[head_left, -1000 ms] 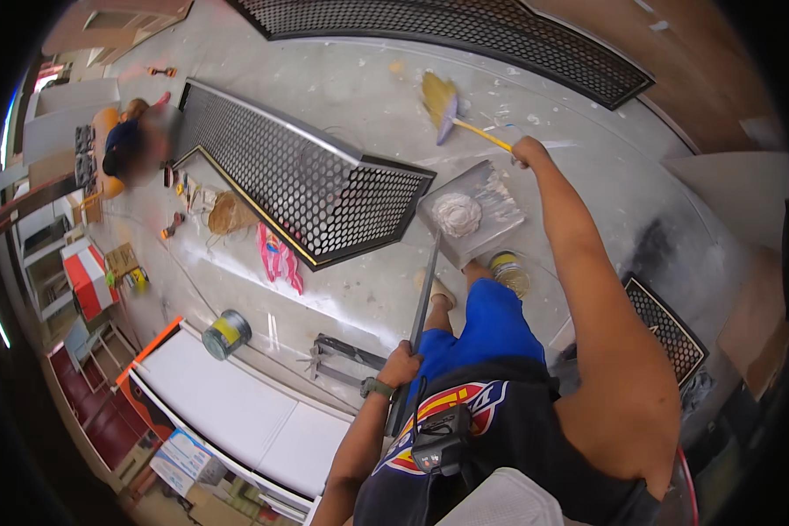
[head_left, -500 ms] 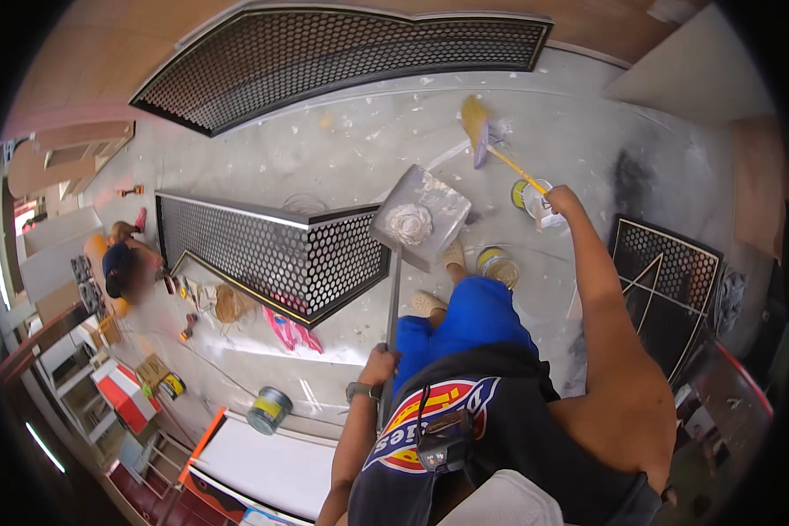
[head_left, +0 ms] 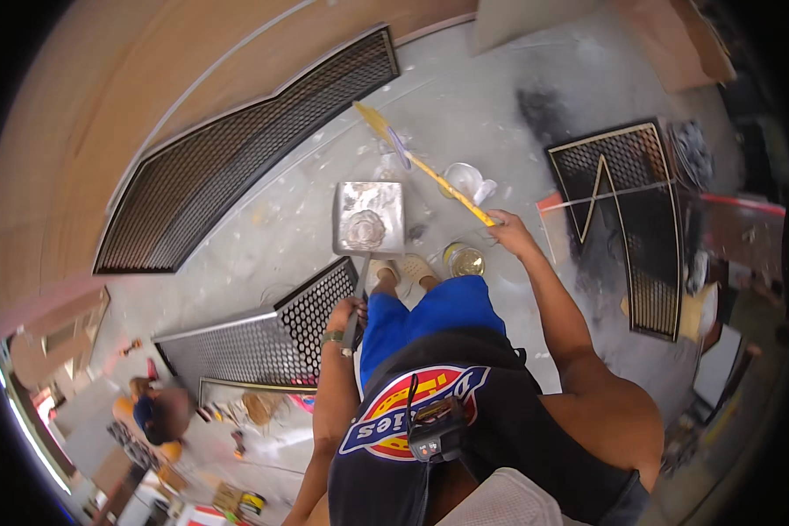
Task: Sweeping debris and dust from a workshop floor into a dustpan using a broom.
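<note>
My left hand (head_left: 349,314) is closed round the long handle of a metal dustpan (head_left: 393,195). Its square pan is just ahead of my feet and bears a round, whitish-grey clump (head_left: 365,230). A yellow-handled broom (head_left: 447,186) is gripped near its end by my right hand (head_left: 510,232). The broom reaches forward and left, its yellow and purple head (head_left: 386,131) beyond the pan and apart from it. Whether the head touches the floor, I cannot tell.
An open tin (head_left: 463,260) stands by my right foot, with a white container (head_left: 466,180) farther ahead. Black honeycomb-mesh panels lie at the far left (head_left: 254,149), near left (head_left: 298,333) and right (head_left: 657,219). Another person (head_left: 162,412) crouches at the left amid tools.
The whole view has turned to the right. The broom head has swung left relative to the dustpan and is now ahead of it. Both hands keep their grips.
</note>
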Motion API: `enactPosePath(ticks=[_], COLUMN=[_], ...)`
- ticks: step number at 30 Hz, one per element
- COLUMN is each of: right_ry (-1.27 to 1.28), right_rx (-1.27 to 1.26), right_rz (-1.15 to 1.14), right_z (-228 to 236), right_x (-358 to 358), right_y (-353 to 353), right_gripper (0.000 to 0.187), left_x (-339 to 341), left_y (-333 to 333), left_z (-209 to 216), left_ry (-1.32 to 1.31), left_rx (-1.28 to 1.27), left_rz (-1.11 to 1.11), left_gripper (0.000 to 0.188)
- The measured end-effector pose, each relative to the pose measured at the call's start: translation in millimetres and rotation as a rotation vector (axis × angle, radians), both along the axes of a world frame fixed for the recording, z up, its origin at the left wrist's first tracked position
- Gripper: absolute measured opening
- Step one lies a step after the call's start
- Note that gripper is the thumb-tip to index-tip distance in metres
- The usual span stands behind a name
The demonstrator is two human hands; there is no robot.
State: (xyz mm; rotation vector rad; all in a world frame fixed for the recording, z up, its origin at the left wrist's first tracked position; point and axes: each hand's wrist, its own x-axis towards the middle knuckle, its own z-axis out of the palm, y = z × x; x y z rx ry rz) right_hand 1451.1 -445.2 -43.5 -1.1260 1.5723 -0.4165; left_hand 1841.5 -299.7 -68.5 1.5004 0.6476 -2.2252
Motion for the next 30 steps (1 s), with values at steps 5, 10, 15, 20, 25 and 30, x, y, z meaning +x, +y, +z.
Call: enactPosePath(ticks=[5,10,15,20,25,30], right_ry=[0.203,0.597,0.75,0.743,0.677,0.51], right_rx=[-0.002,-0.18,-0.089,0.084,0.231,0.218], right_rz=[-0.132,-0.105,0.054,0.159,0.346,0.447], right_z=[11.7,-1.4,-55.2,-100.1,-122.4,-92.6], right_x=[-5.4,9.9,46.0,107.1,174.8,213.5], right_y=[-22.8,-71.3,-119.0,-128.7,-77.1,-21.4], right_gripper=[0.043,0.041,0.032,0.028,0.028,0.026], left_x=[24.8,68.5,112.9,138.9,128.5,131.4], left_y=[-58.8,-88.5,-116.6,-144.2,-168.2,-175.1], left_z=[-4.2,-18.5,-39.6,-75.6,-100.5,-108.9], left_ry=[-0.19,-0.242,-0.295,-0.306,-0.368,-0.288], left_rx=[-0.121,-0.098,-0.024,-0.003,0.099,0.131], left_rz=[-0.038,-0.137,-0.279,-0.239,-0.082,0.025], left_gripper=[0.014,0.017,0.016,0.016,0.012,0.012])
